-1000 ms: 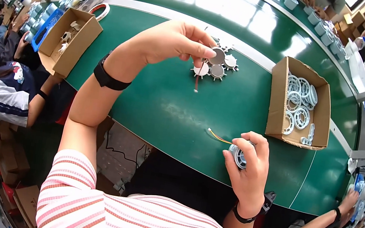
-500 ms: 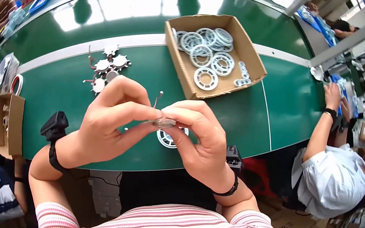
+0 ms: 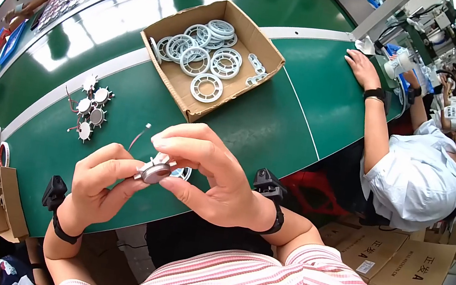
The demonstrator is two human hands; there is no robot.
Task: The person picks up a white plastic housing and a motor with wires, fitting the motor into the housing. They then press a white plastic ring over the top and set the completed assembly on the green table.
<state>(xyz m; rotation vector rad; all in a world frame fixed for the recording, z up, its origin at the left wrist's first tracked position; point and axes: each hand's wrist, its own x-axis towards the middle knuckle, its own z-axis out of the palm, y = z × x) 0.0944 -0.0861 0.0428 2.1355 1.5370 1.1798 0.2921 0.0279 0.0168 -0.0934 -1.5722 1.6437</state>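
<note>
In front of me, my left hand (image 3: 107,180) pinches a small round metal disc part with white tabs (image 3: 156,172) between thumb and fingers. A thin red wire (image 3: 136,139) with a white plug at its end sticks up from it. My right hand (image 3: 211,178) is spread around the part's right side, thumb tip by its edge and forefinger raised apart. Behind my right fingers a pale ring (image 3: 183,173) lies on the table, partly hidden. Several similar disc parts (image 3: 91,107) with wires lie grouped to the left.
An open cardboard box (image 3: 228,98) holds several pale spoked rings (image 3: 206,88) and small link-shaped pieces (image 3: 256,63). At the left edge stands another carton (image 3: 11,201). A co-worker's hand (image 3: 364,69) rests on the green table (image 3: 292,146) at the right.
Both hands appear lower and further left with the disc part, which is now tipped so its flat face shows. My right fingers have spread from their pinch. The view has swung right.
</note>
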